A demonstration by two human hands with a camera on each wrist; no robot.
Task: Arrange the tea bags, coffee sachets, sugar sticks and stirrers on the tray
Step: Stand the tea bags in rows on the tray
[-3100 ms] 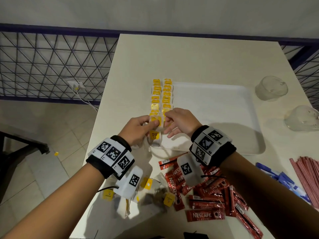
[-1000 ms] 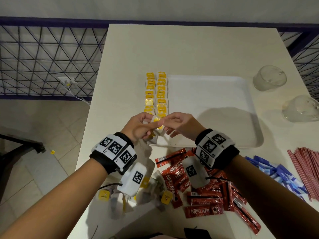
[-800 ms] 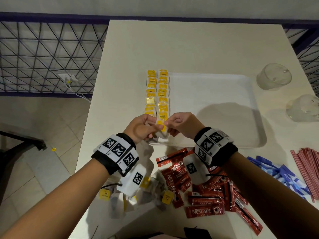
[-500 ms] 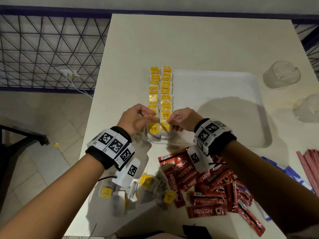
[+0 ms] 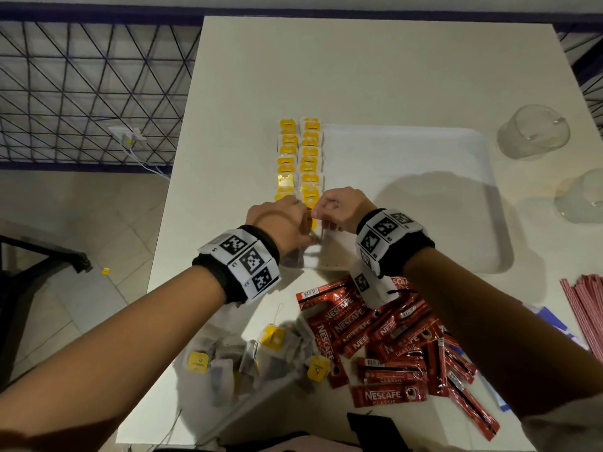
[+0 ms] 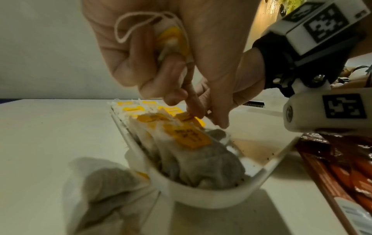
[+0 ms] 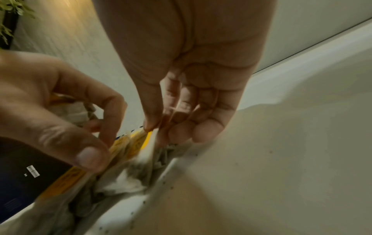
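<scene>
Two rows of tea bags (image 5: 299,164) along the tray's (image 5: 424,203) left edge, long axis running away from the body, yellow tags up. Left hand (image 5: 277,220) curled round a spare bag (image 6: 173,43) with its string looped out, fingertips down on the near end of the rows. Right hand (image 5: 339,208) pinching a tag there, probably the front bag's, too blurry to be sure. Loose bags (image 5: 261,357), coffee sachets (image 5: 391,340) heaped on the table (image 5: 359,66) near the body. Stirrers (image 5: 587,305) cut off at right edge.
</scene>
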